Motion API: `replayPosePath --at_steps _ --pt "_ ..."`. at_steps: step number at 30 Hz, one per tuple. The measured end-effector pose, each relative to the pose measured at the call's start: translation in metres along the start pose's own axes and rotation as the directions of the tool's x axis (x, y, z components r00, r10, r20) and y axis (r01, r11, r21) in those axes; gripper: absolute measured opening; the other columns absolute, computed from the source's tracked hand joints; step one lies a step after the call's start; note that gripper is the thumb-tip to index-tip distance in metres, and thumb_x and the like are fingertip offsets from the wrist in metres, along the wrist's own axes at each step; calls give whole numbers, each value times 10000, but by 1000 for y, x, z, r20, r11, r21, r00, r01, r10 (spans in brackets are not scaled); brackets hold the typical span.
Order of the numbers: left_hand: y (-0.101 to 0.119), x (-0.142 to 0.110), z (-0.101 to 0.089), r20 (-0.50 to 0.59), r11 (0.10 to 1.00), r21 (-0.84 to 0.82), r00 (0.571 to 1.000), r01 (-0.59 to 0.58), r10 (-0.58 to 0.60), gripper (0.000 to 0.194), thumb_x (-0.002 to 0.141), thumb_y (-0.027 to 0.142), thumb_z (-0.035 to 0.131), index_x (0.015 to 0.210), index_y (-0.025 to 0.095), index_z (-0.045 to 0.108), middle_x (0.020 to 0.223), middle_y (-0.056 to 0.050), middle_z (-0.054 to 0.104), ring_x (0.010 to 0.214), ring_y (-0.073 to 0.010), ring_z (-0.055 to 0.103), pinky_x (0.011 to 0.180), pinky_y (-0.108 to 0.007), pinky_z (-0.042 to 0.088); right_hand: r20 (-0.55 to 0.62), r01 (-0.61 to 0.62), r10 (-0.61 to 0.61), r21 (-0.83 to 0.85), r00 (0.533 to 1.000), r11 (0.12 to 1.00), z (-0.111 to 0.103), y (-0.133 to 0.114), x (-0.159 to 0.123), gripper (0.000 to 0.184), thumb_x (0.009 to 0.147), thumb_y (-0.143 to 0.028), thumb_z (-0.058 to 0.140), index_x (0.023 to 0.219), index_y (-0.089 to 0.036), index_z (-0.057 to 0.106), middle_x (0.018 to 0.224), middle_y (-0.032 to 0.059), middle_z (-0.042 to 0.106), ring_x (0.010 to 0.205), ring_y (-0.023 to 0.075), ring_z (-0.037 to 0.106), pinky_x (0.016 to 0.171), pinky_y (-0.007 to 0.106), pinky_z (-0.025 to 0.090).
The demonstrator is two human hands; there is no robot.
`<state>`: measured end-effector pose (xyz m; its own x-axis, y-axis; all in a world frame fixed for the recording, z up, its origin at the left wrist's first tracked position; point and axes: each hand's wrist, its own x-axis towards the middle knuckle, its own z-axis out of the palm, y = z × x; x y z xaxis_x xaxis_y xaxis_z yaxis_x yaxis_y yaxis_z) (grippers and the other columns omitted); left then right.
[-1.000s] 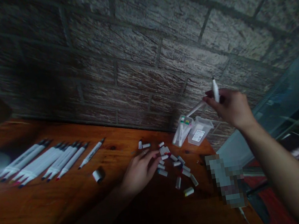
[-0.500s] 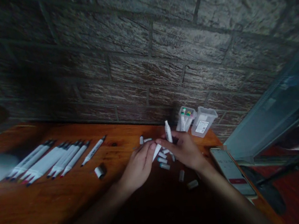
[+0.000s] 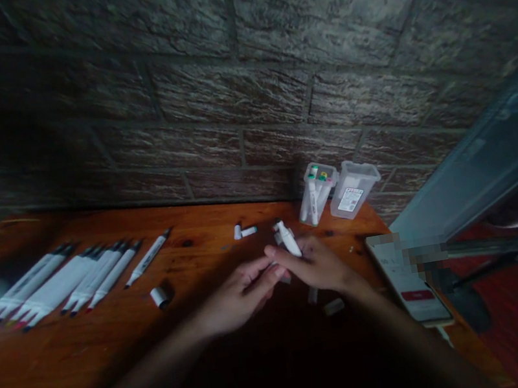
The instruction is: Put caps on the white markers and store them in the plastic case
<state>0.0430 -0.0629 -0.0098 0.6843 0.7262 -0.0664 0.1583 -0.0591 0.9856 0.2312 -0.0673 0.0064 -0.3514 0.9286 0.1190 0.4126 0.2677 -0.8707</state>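
White from where I watch, the marker point(image 3: 289, 242) tilts above the worktop point(image 3: 47, 378), upper end free, probably against smudging; my right hand point(image 3: 320, 264) curls round it; my left hand point(image 3: 236, 299) bends close, its grip unclear.

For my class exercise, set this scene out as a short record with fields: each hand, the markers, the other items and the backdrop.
Right hand: holds a white marker, tilted, narrow end up
Left hand: fingertips close against the right hand; anything gripped is hidden
Laid-out markers: lying on the left of the wooden table
Small caps: loose near the hands, some in shadow
Clear container: holds markers; beside a labelled container
Phone: right of the hands, partly pixelated
Backdrop: stone-block wall
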Motion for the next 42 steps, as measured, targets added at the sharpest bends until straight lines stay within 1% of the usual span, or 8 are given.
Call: replayPosePath --at_steps 6,18,24,29,33,38,40,42 --pt "-2 2 -4 58 995 -73 996 74 -70 454 942 574 489 1045 144 592 709 46 470 563 -80 387 483 -182 316 -25 20 -23 -94 999 995 -4 6 2 465 958 -437 494 587 -175 593 533 -40 500 506 85 448 519 230 329" --pt "6 -1 -3 9 998 51 1000 -29 29 354 996 488 420 921 169 556 655 61 454 510 -78 391 487 -196 327 -129 -10 10 0 992 1000 7 7 2 476 925 -504 499 559 -200 501 521 -32 474 505 103 441 501 245 331" --pt "1 -1 -9 -149 849 521 970 -87 190 303 1006 388 452 846 192 618 734 -10 616 710 -170 579 694 -266 402 -296 -101 89 -24 951 995 -7 13 4 535 871 -607 547 524 -214 445 495 -37 407 458 100 373 438 254 263" --pt "2 -3 -4 -196 802 597 962 -39 192 290 1009 401 450 997 202 661 863 -52 687 796 -216 627 765 -299 420 -313 -93 87 -3 946 996 3 9 5 510 881 -568 541 521 -213 477 501 -20 473 465 108 423 450 253 314" --pt "5 -6 -6 -107 919 386 985 -82 132 356 1015 430 422 918 176 651 720 -5 580 667 -144 546 651 -246 405 -436 -79 79 19 897 997 -9 9 2 448 814 -484 604 488 -229 433 453 -36 410 433 101 367 417 255 289" --pt "-2 -2 -18 -8 980 -177 995 93 -95 441 984 569 409 944 163 577 567 97 246 425 -65 199 402 -188 178 -820 -109 108 56 562 992 -61 13 -4 400 865 -502 573 585 -235 469 528 -3 478 467 112 399 444 279 308" --pt "-6 2 -19 -9 949 -303 996 86 -93 423 968 576 451 948 166 551 588 100 246 435 -55 190 405 -177 157 -802 -129 97 25 590 991 -67 16 -3 456 875 -555 555 572 -240 425 508 -22 425 455 105 360 439 283 270" --pt "-8 5 -18 18 925 -372 997 72 -71 434 961 589 456 964 165 549 608 92 279 446 -51 201 416 -179 154 -694 -135 67 -43 717 990 -62 18 -1 508 878 -601 540 553 -237 397 493 -40 380 457 102 342 446 279 249"
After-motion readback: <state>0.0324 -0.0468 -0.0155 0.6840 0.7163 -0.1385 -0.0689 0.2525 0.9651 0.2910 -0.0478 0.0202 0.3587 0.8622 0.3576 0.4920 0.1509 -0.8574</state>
